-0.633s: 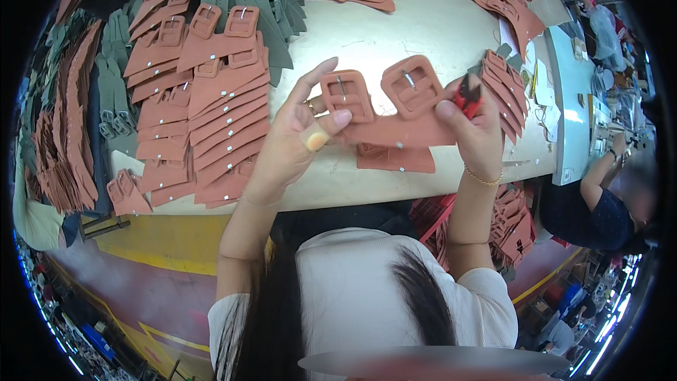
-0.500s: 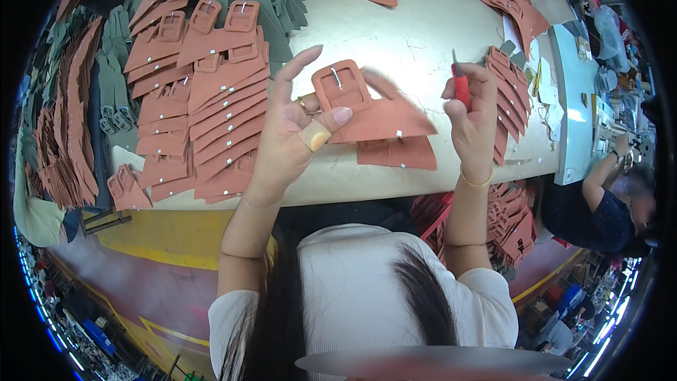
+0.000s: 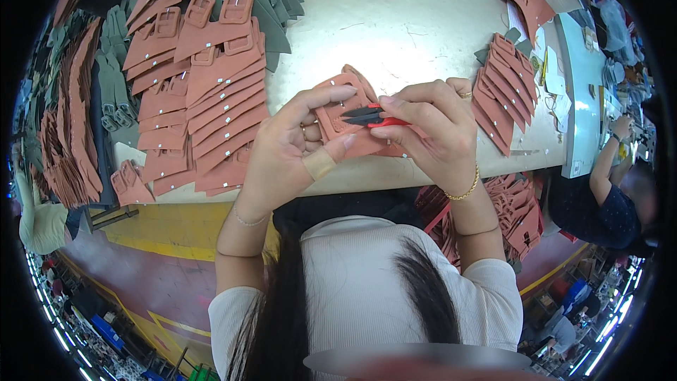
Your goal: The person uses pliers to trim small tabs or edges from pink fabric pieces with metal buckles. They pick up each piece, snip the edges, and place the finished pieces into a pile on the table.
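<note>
My left hand (image 3: 293,137) grips a salmon-coloured belt (image 3: 361,147) by its covered square buckle, thumb in front and fingers at the side and behind. A tan bandage wraps the left thumb. In my right hand (image 3: 438,123) are small thread snips (image 3: 364,116) with dark blades and red handles. Their blades point left and lie over the buckle's frame, by its prong. Whether the tips touch the leather I cannot tell. The belt's strap hangs behind the buckle, partly hidden by both hands.
Overlapping stacks of salmon belts (image 3: 229,109) cover the table's left side, beside green belts (image 3: 116,85). A smaller salmon stack (image 3: 504,95) lies right. Beyond it stands a pale blue bench (image 3: 580,99), where a co-worker's arm (image 3: 604,162) shows. More belts (image 3: 511,215) hang below the table edge.
My right hand has come left and down, bringing the snips from upright beside the belt to the buckle. The left hand has lowered slightly and its raised index finger now rests on the buckle.
</note>
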{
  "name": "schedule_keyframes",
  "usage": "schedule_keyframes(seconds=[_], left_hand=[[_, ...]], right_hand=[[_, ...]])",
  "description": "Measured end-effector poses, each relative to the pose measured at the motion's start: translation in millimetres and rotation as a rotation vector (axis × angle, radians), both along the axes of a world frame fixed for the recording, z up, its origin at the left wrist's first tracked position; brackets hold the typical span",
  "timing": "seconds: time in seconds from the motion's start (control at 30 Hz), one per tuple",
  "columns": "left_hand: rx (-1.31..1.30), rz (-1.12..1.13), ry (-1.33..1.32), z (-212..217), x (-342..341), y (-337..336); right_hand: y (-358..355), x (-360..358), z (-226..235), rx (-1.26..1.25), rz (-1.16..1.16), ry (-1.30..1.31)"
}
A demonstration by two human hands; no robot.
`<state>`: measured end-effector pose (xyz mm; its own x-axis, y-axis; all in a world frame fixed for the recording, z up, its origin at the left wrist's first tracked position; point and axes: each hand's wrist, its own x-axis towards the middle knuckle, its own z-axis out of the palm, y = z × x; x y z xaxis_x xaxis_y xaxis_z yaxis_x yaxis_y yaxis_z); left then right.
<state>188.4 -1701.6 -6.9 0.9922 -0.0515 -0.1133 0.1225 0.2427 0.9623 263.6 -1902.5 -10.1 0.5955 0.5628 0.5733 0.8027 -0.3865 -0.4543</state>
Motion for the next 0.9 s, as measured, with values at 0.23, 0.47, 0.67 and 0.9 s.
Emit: schedule_keyframes(seconds=[0.23,0.47,0.67,0.9], left_hand=[[0.046,-0.054,0.005,1.0,1.2,3.4],[0.140,-0.084,-0.020,1.6,3.2,3.3],[0.079,-0.078,0.004,2.0,3.7,3.0],[0.097,0.004,-0.089,-2.0,0.3,2.1]], right_hand=[[0.5,0.5,-1.4,0.019,0.021,0.048],[0.6,-1.2,-5.1,-0.004,0.012,0.040],[3.9,-4.4,-8.9,0.016,0.006,0.048],[9.6,-12.0,-17.0,0.499,0.007,0.621]])
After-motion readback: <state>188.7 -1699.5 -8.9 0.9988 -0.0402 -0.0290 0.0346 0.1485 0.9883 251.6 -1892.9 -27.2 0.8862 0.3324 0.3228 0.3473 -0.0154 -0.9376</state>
